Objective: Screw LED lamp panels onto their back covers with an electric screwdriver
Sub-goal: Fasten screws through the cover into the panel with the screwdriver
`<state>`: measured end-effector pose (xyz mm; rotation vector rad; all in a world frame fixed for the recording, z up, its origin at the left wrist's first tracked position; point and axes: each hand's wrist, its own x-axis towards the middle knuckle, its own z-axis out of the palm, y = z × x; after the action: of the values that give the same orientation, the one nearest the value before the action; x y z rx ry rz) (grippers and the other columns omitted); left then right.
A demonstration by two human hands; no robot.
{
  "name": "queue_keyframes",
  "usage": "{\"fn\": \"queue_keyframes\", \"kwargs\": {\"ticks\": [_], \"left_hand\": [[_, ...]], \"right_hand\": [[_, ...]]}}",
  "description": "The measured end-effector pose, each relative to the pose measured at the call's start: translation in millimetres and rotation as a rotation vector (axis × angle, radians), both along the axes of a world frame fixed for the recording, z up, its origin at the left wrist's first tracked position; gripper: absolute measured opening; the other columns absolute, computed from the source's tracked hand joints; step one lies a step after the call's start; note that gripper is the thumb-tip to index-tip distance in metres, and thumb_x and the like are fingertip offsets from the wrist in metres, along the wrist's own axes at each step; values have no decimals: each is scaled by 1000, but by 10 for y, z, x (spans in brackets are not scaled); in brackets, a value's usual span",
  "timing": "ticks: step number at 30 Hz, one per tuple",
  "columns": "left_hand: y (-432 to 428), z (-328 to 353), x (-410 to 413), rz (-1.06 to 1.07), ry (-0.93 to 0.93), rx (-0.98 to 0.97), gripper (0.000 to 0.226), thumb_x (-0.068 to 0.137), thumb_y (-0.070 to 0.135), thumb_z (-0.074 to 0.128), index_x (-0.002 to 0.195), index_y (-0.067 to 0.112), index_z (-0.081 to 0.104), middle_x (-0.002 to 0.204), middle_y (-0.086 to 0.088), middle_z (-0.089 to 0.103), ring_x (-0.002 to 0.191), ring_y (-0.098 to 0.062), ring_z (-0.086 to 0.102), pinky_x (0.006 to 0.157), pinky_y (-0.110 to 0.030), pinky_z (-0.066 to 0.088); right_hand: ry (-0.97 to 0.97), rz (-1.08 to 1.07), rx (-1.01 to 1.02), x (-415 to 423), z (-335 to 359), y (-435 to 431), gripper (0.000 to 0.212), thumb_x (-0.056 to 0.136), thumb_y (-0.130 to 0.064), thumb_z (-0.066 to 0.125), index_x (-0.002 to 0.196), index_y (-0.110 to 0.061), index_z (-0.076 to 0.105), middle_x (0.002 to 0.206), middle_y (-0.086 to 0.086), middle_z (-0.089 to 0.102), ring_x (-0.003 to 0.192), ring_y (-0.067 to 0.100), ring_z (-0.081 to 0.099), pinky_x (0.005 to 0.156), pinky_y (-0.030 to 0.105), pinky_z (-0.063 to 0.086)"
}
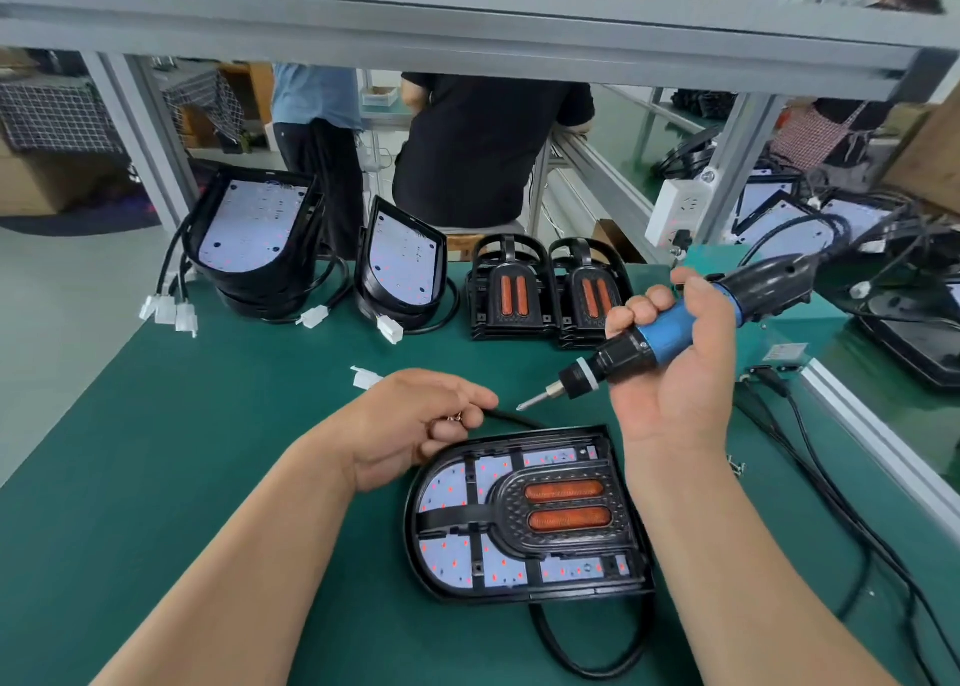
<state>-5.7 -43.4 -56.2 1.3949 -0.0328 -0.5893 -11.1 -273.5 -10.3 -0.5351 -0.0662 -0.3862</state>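
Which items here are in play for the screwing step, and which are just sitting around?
In use: right hand gripping electric screwdriver; left hand pinching small metal bits, likely screws; lamp assembly.
Idle: LED panel stacks; black grille stacks; power strip; green box.

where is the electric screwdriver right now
Head view, right of centre: the electric screwdriver is in the right hand, tip just beyond the lamp panel's far edge, near the left hand.
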Motion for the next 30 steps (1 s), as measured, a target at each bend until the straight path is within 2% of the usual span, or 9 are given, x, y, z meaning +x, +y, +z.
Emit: {"fn": "queue_keyframes", "kwargs": {"ticks": [5, 9, 15, 19, 24, 27, 30], "left_hand": [[-35, -13, 16, 62, 33, -104, 21, 109, 4, 49, 120, -7, 63, 78, -4, 64, 53, -5, 37, 41, -13, 27], [-50, -22, 26, 88, 28, -117, 16, 108, 14, 56, 108, 0, 61, 73, -3, 61, 50, -4, 34, 38, -13, 27], [-42, -24, 24, 49, -32, -100, 34, 92, 34, 70, 100, 1, 69, 70, 0, 55, 50, -5, 32, 39, -13, 26], [-19, -56, 33, 30, 23, -173, 31, 95, 24, 66, 104, -4, 79, 78, -4, 63, 57, -6, 42, 46, -14, 36], [43, -61, 40, -20, 36, -235, 25, 98, -1, 57, 112, -6, 77, 90, -11, 69, 63, -9, 49, 51, -15, 40], [51, -57, 35, -29, 31, -247, 27, 100, -4, 54, 108, -3, 79, 91, -12, 69, 63, -10, 49, 50, -16, 41], [37, -48, 23, -54, 14, -230, 23, 97, 0, 59, 106, 2, 80, 88, -10, 68, 63, -8, 50, 51, -15, 42]], "right_hand": [[7, 32, -10, 3, -40, 57, 4, 104, -15, 57, 107, -13, 55, 81, -1, 52, 68, 13, 49, 69, 28, 51], [16, 38, 3, 17, -65, 68, 8, 103, -14, 59, 109, -12, 54, 82, -1, 53, 68, 13, 51, 68, 29, 52], [31, 35, 8, 22, -72, 74, 10, 102, -14, 63, 108, -12, 56, 82, 0, 53, 67, 14, 52, 69, 30, 53], [39, 27, 4, 25, -72, 75, 11, 102, -14, 64, 109, -12, 56, 82, 0, 53, 67, 14, 52, 69, 31, 53], [39, 27, 2, 26, -85, 63, 13, 101, -15, 65, 110, -12, 56, 82, 0, 54, 68, 15, 53, 71, 31, 54], [42, 30, 10, 28, -92, 58, 13, 101, -15, 66, 110, -12, 56, 82, 0, 54, 69, 15, 53, 73, 31, 53], [41, 28, 3, 31, -96, 58, 12, 101, -14, 65, 110, -12, 56, 82, 0, 54, 69, 15, 53, 72, 31, 53]]}}
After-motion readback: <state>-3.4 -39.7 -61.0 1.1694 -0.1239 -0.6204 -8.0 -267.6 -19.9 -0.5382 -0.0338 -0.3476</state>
